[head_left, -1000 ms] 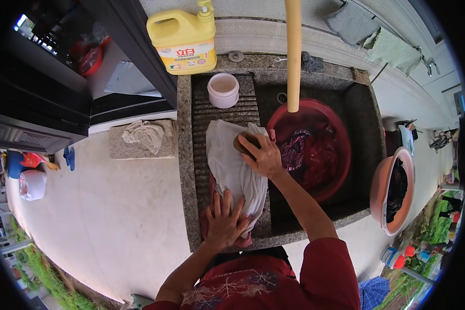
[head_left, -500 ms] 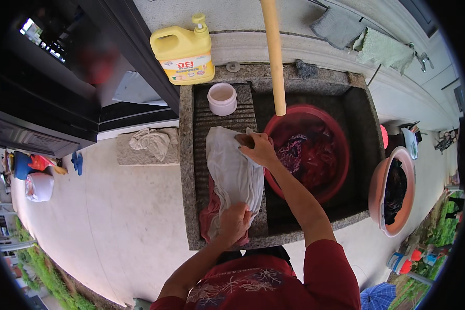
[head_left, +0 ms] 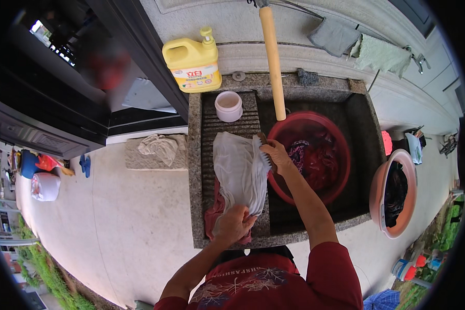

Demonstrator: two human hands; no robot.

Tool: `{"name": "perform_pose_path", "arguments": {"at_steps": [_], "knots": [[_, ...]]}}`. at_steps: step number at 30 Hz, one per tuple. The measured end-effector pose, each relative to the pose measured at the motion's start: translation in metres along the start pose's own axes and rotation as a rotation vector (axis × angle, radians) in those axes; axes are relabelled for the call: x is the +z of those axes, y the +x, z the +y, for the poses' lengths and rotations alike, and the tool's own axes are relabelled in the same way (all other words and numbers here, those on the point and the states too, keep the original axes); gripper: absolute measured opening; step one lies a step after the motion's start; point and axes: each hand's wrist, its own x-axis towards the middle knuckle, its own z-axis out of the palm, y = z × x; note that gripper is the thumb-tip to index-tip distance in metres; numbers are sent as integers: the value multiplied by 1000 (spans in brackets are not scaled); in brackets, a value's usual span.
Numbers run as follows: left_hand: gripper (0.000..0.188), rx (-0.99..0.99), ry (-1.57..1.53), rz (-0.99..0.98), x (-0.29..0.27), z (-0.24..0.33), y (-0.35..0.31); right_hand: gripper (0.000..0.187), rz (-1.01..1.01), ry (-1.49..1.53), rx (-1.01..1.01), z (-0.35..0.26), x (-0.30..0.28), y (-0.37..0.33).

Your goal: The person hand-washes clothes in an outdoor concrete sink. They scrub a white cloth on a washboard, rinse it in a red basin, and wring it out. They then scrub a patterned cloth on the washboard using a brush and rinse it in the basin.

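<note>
A wet white garment (head_left: 236,163) lies along the ridged washboard (head_left: 245,124) of a stone sink (head_left: 195,170). Its near end is gripped by my left hand (head_left: 235,223), fingers closed on the fabric. My right hand (head_left: 277,155) is wrapped around a scrubbing brush (head_left: 262,138) with a wooden back and pale bristles, at the garment's right edge near its far end. Under the white fabric a reddish cloth (head_left: 213,214) shows at the left and near side. To the right, a red basin (head_left: 344,165) in the sink well holds soaked dark red and patterned clothes.
Beyond the garment stands a whitish tub (head_left: 229,114); a yellow pump jug (head_left: 194,67) is behind it. A wooden pole (head_left: 272,57) hangs down over the sink. A pink basin (head_left: 411,196) of dark clothes sits at the right. A cloth-topped stone block (head_left: 139,160) lies left.
My right hand has turned the brush and brought it to the garment's right edge, its bristles now showing. The left hand stays on the near end. The whole view has shifted slightly.
</note>
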Motion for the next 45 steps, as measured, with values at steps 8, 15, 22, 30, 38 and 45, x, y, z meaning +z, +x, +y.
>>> {"name": "perform_pose_path", "arguments": {"at_steps": [8, 15, 22, 30, 38, 45], "knots": [[15, -56, -162, 6, 4, -14, -7, 26, -4, 505, 10, -12, -17, -29], [13, -746, -1228, 184, -3, -60, -17, 40, 24, 349, -115, -1, -14, -9], [23, -534, -836, 334, 0, -39, -3, 67, 318, -1186, -408, -15, -3, -38], [15, -235, -139, 297, -14, -37, 9, 32, 203, -1613, -890, -3, -4, -22], [13, -588, -938, 275, -23, -24, 19, 24, 326, -1141, -838, -13, -11, -15], [30, -883, -1105, 250, 3, -47, 9, 56, 159, -1127, -1011, -25, 89, -43]]}}
